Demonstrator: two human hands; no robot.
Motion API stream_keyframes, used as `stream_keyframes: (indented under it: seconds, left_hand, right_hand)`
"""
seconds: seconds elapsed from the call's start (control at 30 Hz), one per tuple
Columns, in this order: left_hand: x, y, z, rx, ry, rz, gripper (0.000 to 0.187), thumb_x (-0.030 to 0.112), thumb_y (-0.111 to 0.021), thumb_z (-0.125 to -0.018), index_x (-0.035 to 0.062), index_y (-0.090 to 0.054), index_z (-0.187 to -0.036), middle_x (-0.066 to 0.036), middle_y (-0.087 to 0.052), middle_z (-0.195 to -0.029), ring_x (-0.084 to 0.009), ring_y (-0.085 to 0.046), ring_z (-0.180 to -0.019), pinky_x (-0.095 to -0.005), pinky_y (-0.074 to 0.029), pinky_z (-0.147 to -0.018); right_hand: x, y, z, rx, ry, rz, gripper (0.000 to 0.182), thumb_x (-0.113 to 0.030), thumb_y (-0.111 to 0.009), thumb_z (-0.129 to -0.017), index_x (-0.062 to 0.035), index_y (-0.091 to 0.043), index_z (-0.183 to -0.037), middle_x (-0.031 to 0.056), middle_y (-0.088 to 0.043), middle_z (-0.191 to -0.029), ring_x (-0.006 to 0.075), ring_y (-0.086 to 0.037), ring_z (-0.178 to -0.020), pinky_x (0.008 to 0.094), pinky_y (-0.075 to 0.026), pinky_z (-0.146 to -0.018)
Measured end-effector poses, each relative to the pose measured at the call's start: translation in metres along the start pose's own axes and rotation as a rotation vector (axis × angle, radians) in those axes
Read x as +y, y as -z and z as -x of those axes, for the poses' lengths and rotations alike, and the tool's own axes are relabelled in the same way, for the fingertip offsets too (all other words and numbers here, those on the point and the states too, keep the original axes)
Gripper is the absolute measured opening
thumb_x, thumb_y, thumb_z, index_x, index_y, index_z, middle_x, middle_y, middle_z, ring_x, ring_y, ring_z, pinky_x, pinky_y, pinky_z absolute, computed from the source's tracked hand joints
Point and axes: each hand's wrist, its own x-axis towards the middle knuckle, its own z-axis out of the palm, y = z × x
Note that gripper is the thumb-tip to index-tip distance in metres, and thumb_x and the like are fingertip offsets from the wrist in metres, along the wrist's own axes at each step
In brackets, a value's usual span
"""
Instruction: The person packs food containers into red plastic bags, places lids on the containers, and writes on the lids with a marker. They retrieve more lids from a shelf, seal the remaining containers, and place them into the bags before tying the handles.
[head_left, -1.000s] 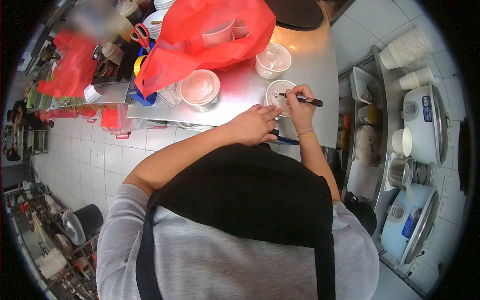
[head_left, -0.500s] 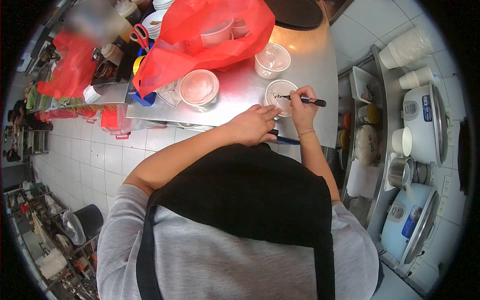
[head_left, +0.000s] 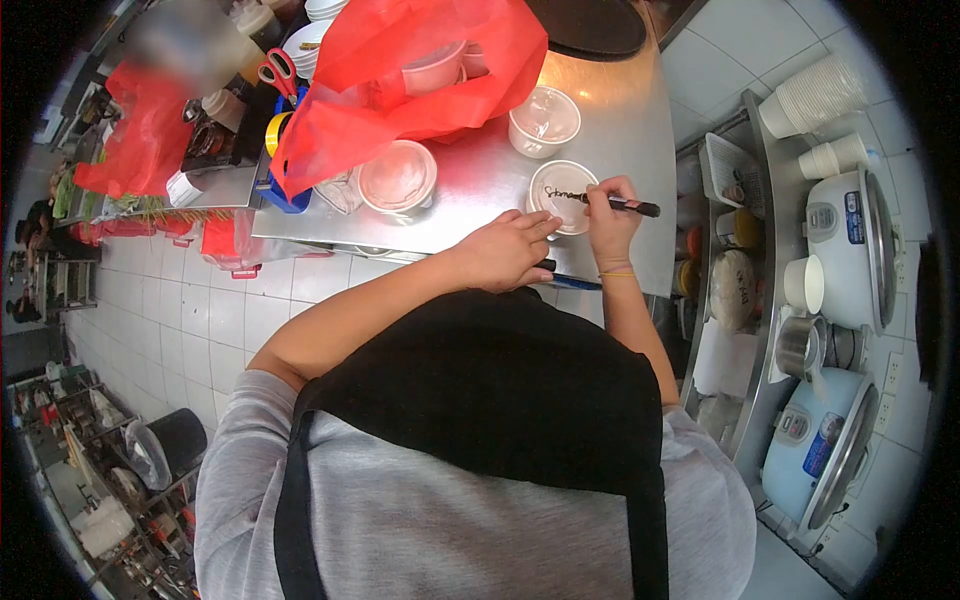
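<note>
- The lidded cup (head_left: 560,203) stands upright at the right part of the steel counter (head_left: 625,120), near its near edge; its pale lid bears dark handwriting.
- The black marker (head_left: 638,208) lies slanted over the right side of that lid, its tip end at the writing and its other end pointing right.
- The right hand (head_left: 612,215) grips the marker between thumb and fingers, just right of the cup; a thin yellowish band circles its wrist.
- The left hand (head_left: 508,250) lies palm down with fingers stretched toward the cup, the fingertips at the left side of its lid. A small dark object (head_left: 546,265) shows beside the underside of this hand; whether the hand holds it, I cannot tell.
- A second cup (head_left: 545,125), covered with a clear lid, stands just beyond the first, slightly to the left.
- A third cup (head_left: 398,180), also lidded, stands farther left, at the near side of the red bag (head_left: 430,110).
- The red bag spreads over the far left part of the counter, with pale containers (head_left: 436,72) inside.
- Left of the bag are red-handled scissors (head_left: 279,72); beyond the second cup, at the far edge, lies a black round tray (head_left: 590,28).
</note>
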Motion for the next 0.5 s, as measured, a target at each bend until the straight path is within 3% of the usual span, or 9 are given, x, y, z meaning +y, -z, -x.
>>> stream_keyframes:
  seconds: [0.33, 0.5]
  left_hand:
    - [0.000, 0.001, 0.000, -0.017, 0.011, 0.003, 0.042, 0.039, -0.054, -0.090, -0.0007, -0.064, -0.093, -0.021, -0.041, -0.141, -0.0330, -0.038, -0.131, -0.0436, -0.034, -0.103]
    - [-0.008, 0.006, 0.008, 0.139, 0.027, 0.108, 0.038, 0.033, -0.058, -0.089, -0.0010, -0.062, -0.104, -0.021, -0.045, -0.137, -0.0338, -0.041, -0.129, -0.0449, -0.034, -0.104]
  right_hand:
    - [0.005, 0.004, -0.003, 0.073, 0.004, 0.002, 0.016, -0.004, -0.062, -0.076, -0.0040, -0.048, -0.070, 0.0019, -0.051, -0.061, 0.0084, -0.049, -0.050, 0.0245, -0.039, -0.047]
    - [-0.007, 0.003, -0.006, 0.048, -0.048, -0.093, 0.014, -0.003, -0.061, -0.080, -0.0042, -0.049, -0.075, 0.0024, -0.052, -0.064, 0.0095, -0.052, -0.052, 0.0256, -0.043, -0.049]
